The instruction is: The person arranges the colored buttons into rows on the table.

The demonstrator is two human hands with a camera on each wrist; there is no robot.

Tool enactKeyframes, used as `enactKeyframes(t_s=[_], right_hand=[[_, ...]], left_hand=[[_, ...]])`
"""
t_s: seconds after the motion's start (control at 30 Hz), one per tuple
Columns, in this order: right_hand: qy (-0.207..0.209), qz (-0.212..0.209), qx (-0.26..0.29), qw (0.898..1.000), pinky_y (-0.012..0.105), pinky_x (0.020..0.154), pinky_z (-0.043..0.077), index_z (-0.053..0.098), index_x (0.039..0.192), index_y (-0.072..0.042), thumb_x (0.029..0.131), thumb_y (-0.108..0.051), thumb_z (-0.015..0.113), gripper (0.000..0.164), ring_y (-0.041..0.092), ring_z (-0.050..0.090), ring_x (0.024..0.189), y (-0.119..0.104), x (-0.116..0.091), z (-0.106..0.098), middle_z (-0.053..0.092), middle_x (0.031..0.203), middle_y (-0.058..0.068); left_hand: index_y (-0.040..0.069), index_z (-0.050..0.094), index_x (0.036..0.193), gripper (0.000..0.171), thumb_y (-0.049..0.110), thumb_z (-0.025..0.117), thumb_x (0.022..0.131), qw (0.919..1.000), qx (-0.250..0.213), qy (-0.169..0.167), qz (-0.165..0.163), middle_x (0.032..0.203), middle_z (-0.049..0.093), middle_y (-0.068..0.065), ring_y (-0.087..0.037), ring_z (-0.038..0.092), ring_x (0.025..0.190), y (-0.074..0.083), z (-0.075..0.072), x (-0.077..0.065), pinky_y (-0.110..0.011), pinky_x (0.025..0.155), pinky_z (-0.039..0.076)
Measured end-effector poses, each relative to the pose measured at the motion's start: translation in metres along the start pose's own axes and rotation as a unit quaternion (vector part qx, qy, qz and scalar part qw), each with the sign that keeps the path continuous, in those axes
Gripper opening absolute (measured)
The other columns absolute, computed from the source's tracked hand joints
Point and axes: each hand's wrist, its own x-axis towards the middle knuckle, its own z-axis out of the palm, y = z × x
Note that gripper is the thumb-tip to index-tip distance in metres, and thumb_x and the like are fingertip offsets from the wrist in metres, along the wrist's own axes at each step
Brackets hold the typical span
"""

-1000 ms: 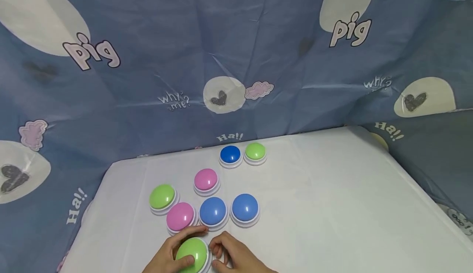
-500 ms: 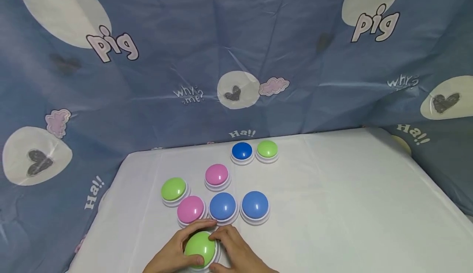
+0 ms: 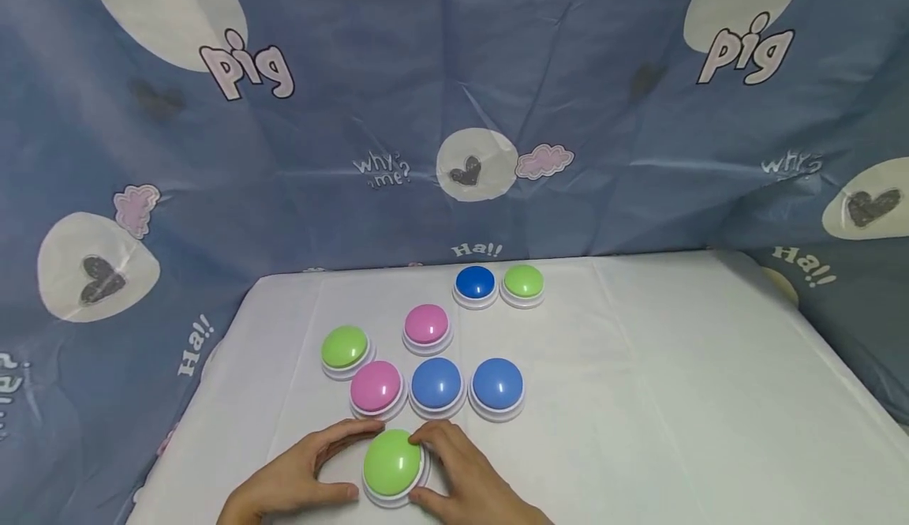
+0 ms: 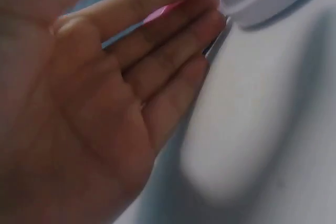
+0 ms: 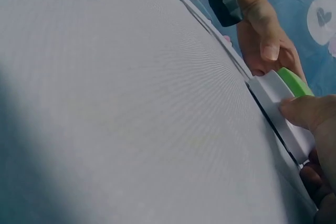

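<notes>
Nearest me in the head view is a green push button point(image 3: 392, 462) with a domed top and a white round base. My right hand point(image 3: 472, 478) grips its right side, index finger at the dome's edge and thumb at the base. The right wrist view shows that thumb point(image 5: 302, 111) against the white base. Left of the button, my left hand point(image 3: 294, 474) is spread in a wide curve, thumb apart from it. Fairly straight fingers point(image 4: 163, 61) show in the left wrist view, their tips close to the white base.
Just beyond stand a pink button point(image 3: 375, 385) and two blue buttons point(image 3: 436, 383), point(image 3: 497, 384). Farther back are a green button point(image 3: 344, 346), a pink button point(image 3: 426, 324), a dark blue button point(image 3: 475, 282) and another green button point(image 3: 523, 281). A white cloth point(image 3: 639, 399) covers the table; a blue printed curtain point(image 3: 355, 225) hangs behind.
My left hand has let go of the near green button and moved left. My right hand has gone from beside it to gripping its right edge. The head view has shifted.
</notes>
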Motion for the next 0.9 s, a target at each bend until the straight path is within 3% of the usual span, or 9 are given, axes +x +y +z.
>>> enactKeyframes(t_s=[0.17, 0.27, 0.4, 0.5, 0.63, 0.77, 0.9], right_hand=[[0.029, -0.019, -0.014, 0.999, 0.027, 0.102, 0.044, 0.041, 0.13, -0.02, 0.083, -0.035, 0.071, 0.057, 0.004, 0.046, 0.117, 0.001, 0.002, 0.0, 0.046, 0.126, -0.01], [0.042, -0.042, -0.019, 0.998, 0.027, 0.1, 0.045, 0.043, 0.129, -0.018, 0.084, -0.035, 0.07, 0.055, 0.006, 0.049, 0.115, 0.0, 0.004, 0.001, 0.048, 0.124, -0.008], [0.055, -0.034, -0.005, 0.998, 0.023, 0.096, 0.047, 0.043, 0.13, -0.018, 0.086, -0.035, 0.068, 0.054, 0.006, 0.048, 0.116, -0.003, 0.004, -0.003, 0.049, 0.127, -0.007], [0.063, -0.021, 0.017, 0.998, 0.018, 0.087, 0.05, 0.045, 0.13, -0.018, 0.084, -0.033, 0.071, 0.055, 0.007, 0.049, 0.114, -0.006, 0.006, -0.012, 0.049, 0.128, -0.007], [0.072, -0.028, 0.05, 0.996, 0.019, 0.08, 0.052, 0.047, 0.13, -0.015, 0.081, -0.028, 0.073, 0.057, 0.009, 0.05, 0.111, -0.008, 0.016, -0.031, 0.051, 0.128, -0.004], [0.076, -0.019, 0.075, 0.994, 0.022, 0.081, 0.053, 0.045, 0.133, -0.015, 0.083, -0.027, 0.072, 0.058, 0.01, 0.05, 0.114, -0.009, 0.025, -0.054, 0.05, 0.131, -0.002], [0.081, 0.031, 0.101, 0.991, 0.026, 0.086, 0.053, 0.043, 0.136, -0.021, 0.083, -0.027, 0.072, 0.06, 0.01, 0.049, 0.119, -0.005, 0.025, -0.073, 0.047, 0.136, -0.005]], left_hand=[[0.025, 0.048, 0.135, 0.076, 0.044, 0.079, 0.069, 0.9895, 0.134, 0.052, 0.016, 0.134, 0.054, 0.011, -0.003, 0.045, 0.128, 0.01, 0.008, 0.004, -0.015, 0.108, 0.029], [0.026, 0.048, 0.132, 0.077, 0.045, 0.082, 0.065, 0.9852, 0.152, 0.078, 0.014, 0.128, 0.056, 0.013, -0.004, 0.053, 0.117, 0.014, 0.015, 0.004, -0.016, 0.101, 0.039], [0.023, 0.047, 0.132, 0.078, 0.037, 0.084, 0.065, 0.9893, 0.117, 0.083, 0.025, 0.127, 0.056, 0.009, -0.004, 0.058, 0.109, 0.017, 0.018, 0.008, -0.021, 0.096, 0.047], [0.024, 0.048, 0.134, 0.077, 0.038, 0.083, 0.067, 0.9915, 0.093, 0.087, 0.028, 0.13, 0.054, 0.008, -0.006, 0.059, 0.111, 0.023, 0.017, 0.012, -0.022, 0.098, 0.047], [0.029, 0.05, 0.133, 0.077, 0.044, 0.083, 0.065, 0.9888, 0.085, 0.118, 0.033, 0.13, 0.055, 0.012, -0.006, 0.057, 0.111, 0.038, 0.011, 0.019, -0.022, 0.1, 0.045], [0.026, 0.048, 0.136, 0.078, 0.036, 0.083, 0.068, 0.9859, 0.056, 0.141, 0.07, 0.135, 0.053, 0.008, -0.008, 0.053, 0.12, 0.049, 0.006, 0.033, -0.021, 0.103, 0.043], [0.026, 0.046, 0.139, 0.076, 0.024, 0.082, 0.072, 0.9852, 0.003, 0.148, 0.087, 0.139, 0.048, 0.004, -0.014, 0.049, 0.127, 0.056, 0.01, 0.054, -0.023, 0.104, 0.043]])
